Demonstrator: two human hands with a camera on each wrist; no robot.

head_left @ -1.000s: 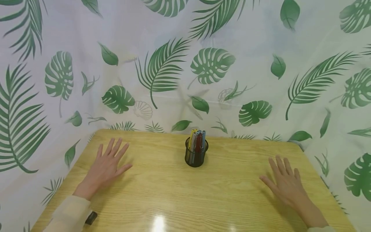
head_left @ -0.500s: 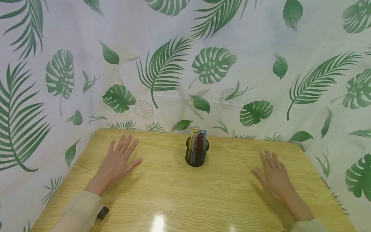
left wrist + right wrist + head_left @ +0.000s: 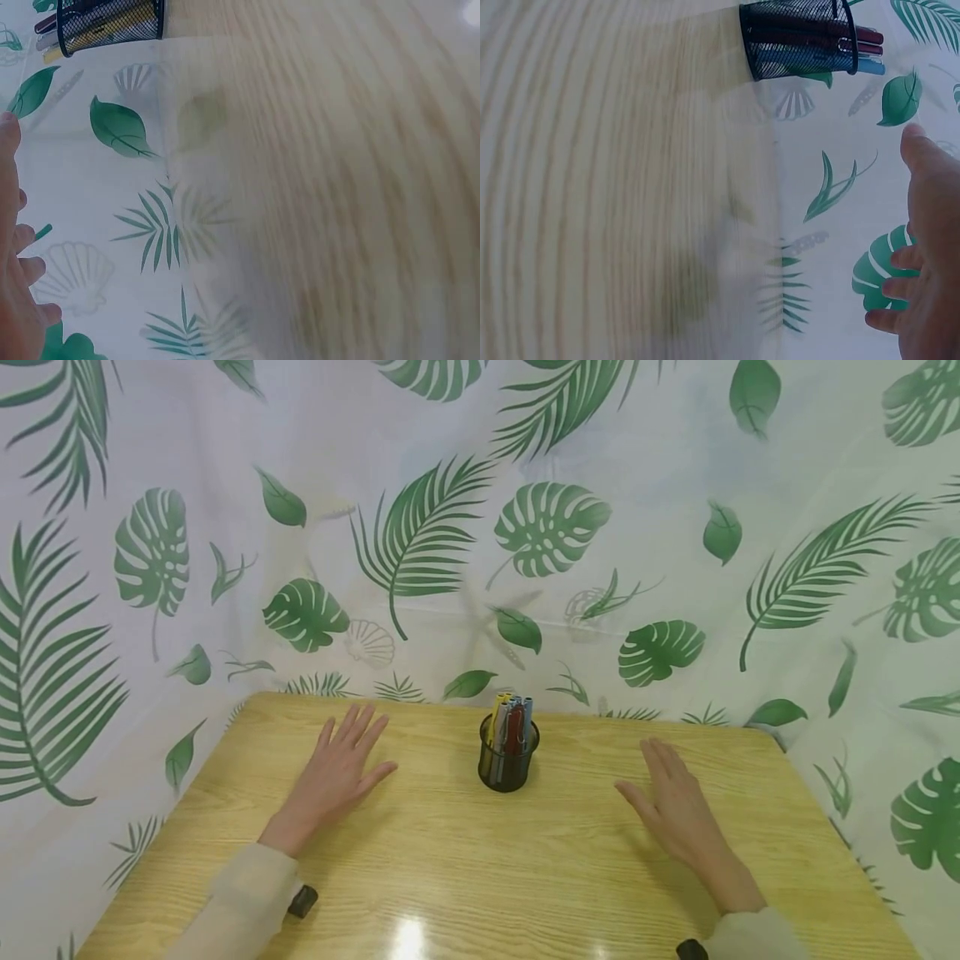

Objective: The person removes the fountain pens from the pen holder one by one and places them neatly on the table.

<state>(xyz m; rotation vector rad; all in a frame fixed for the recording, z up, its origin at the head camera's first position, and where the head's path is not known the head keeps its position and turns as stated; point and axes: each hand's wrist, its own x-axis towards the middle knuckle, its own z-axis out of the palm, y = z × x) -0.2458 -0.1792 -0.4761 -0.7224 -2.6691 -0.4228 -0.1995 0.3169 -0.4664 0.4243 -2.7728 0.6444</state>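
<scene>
A black mesh pen holder (image 3: 504,770) stands upright near the back of the wooden table, filled with several pens (image 3: 513,727) in yellow, grey, dark red and blue. To its left, my left hand (image 3: 335,777) hovers with fingers straight and thumb spread, holding nothing. On the other side, my right hand (image 3: 677,810) is held out with extended fingers, also holding nothing. Both hands are apart from the holder. In the left wrist view the holder (image 3: 112,24) shows at the top left; in the right wrist view the holder (image 3: 799,37) is at the top.
The light wood table (image 3: 480,868) runs back to a white curtain (image 3: 450,435) printed with green leaves, which also covers both sides. A black band piece (image 3: 303,902) sits at my left cuff, and another black piece (image 3: 692,949) at my right cuff.
Both hands have moved inward toward the pen holder, the left one to the right and the right one to the left. The pen holder and pens have stayed in place.
</scene>
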